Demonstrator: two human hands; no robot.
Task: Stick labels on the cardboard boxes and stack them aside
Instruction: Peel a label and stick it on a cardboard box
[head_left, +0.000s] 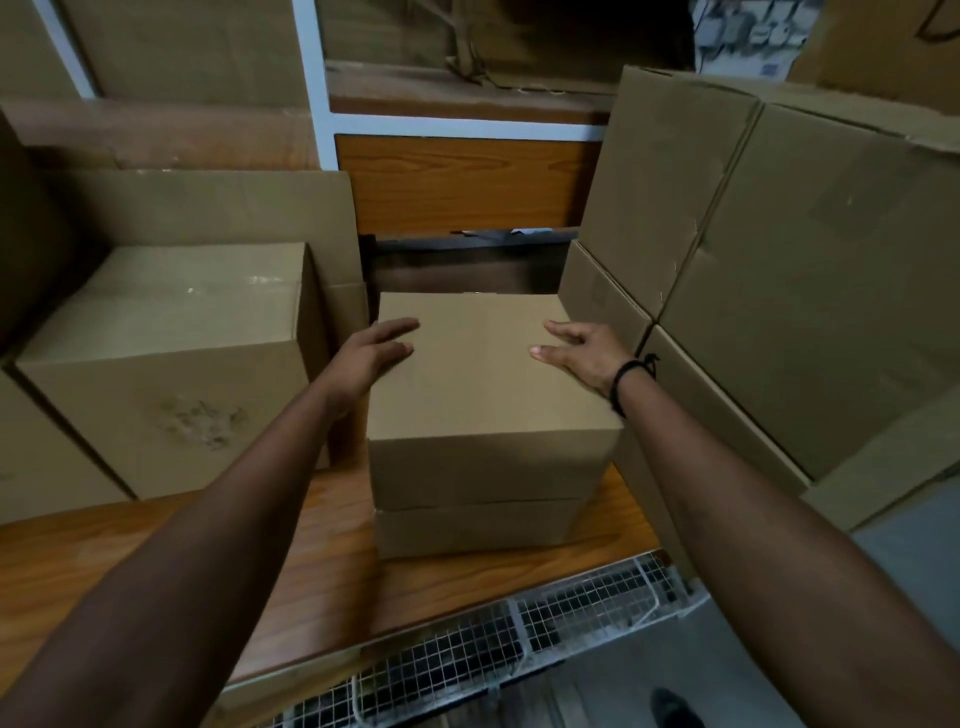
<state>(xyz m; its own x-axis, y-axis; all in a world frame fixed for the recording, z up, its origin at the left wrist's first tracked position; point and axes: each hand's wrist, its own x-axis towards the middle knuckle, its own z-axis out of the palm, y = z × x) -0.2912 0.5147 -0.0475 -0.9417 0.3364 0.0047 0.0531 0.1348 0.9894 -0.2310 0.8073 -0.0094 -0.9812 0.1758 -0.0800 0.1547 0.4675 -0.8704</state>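
Observation:
A plain brown cardboard box (483, 395) sits on top of a flatter cardboard box (480, 530) in the middle of a wooden table (322, 571). My left hand (376, 351) rests at the top box's left edge, fingers spread over its top. My right hand (579, 351), with a black wristband, lies on the right part of the box's top, fingers apart. Neither hand closes around anything. No label is visible on the box's top or front.
A larger taped box (166, 364) stands to the left on the table. Big cardboard cartons (779, 291) are stacked at the right, close to the middle boxes. A wooden shelf unit (467, 182) stands behind. A wire mesh rack (519, 634) runs under the table's front edge.

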